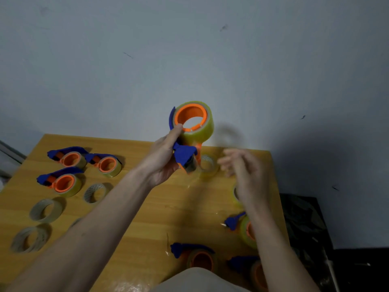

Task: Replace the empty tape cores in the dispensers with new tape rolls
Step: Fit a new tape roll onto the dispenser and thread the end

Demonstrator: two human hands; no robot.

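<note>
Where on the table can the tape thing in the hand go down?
Bare wood lies mid-table, between the two forearms. The left side is crowded with dispensers and empty cores; the near right corner holds more dispensers.

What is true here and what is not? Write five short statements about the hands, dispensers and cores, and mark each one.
1. The left hand grips a raised dispenser loaded with a tape roll. True.
2. The right hand holds a tape roll. False: it is blurred, its fingers loosely spread, holding nothing.
3. Three loaded dispensers lie at the far left of the table. True.
4. The empty cores are stacked on each other. False: they lie apart on the table's left side.
5. The raised dispenser has a green handle. False: it is blue, with an orange hub.
</note>
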